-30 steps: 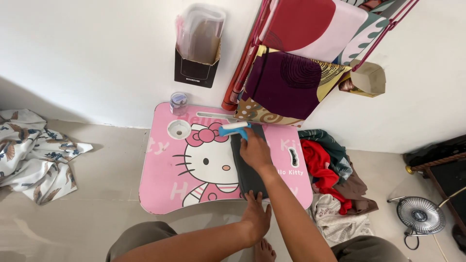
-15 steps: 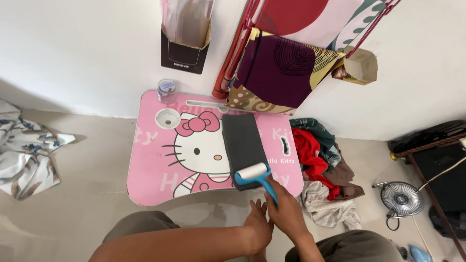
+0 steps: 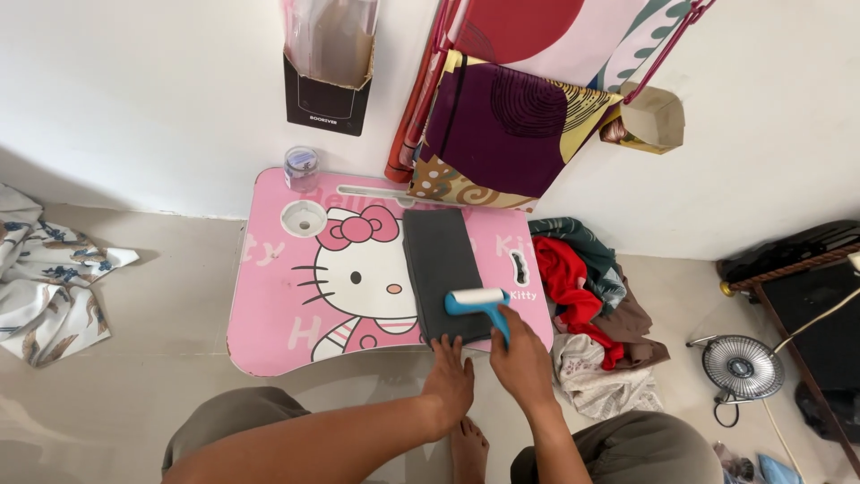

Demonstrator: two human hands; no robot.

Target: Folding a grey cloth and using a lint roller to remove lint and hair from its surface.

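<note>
Your right hand point(image 3: 524, 363) is clamped on the lint roller point(image 3: 479, 302), resting on the folded dark cloth point(image 3: 441, 269) on the pink tabletop point(image 3: 269, 296). Your left hand point(image 3: 450, 381) lies flat, pinning the cloth's near edge. Rolling is in progress; the next stroke likely requires steady, even pressure.

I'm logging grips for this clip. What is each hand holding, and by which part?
The right hand holds the lint roller by its blue handle. The left hand grips nothing; it presses flat on the dark folded cloth's near edge.

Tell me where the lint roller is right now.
In the head view the lint roller lies across the near right part of the dark folded cloth on the pink lap table, its blue handle held in the right hand.
</note>
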